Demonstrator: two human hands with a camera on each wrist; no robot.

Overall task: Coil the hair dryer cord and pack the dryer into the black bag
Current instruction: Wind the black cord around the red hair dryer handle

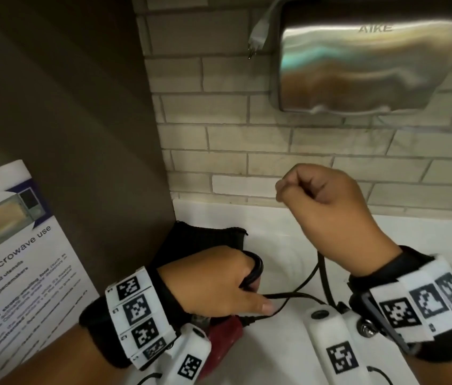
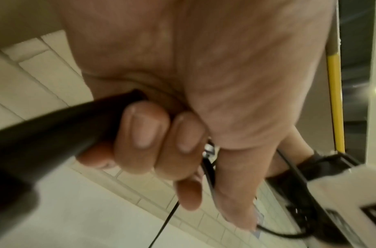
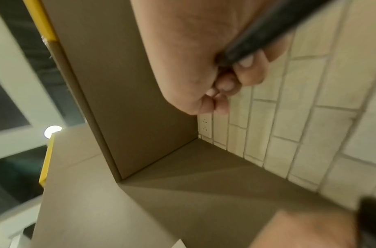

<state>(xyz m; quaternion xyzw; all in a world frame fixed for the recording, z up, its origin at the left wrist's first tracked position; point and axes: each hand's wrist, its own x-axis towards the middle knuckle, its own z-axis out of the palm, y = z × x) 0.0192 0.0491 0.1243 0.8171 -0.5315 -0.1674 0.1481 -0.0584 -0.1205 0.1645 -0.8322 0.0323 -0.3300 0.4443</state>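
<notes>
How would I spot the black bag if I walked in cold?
Find the steel hand dryer on the tiled wall, then look down and left to the white counter. The black bag lies where the counter meets the brown panel, just behind the left hand. It is the only soft, dark fabric thing there.

Dim warm indoor light, glare on steel hand dryer point(image 1: 369, 59), soft wrist views, wide-angle edge bending

Shared washroom/pantry: steel wall hand dryer point(image 1: 369, 59), brick tile wall point(image 1: 247, 140), microwave-use notice point(image 1: 11, 245).
</notes>
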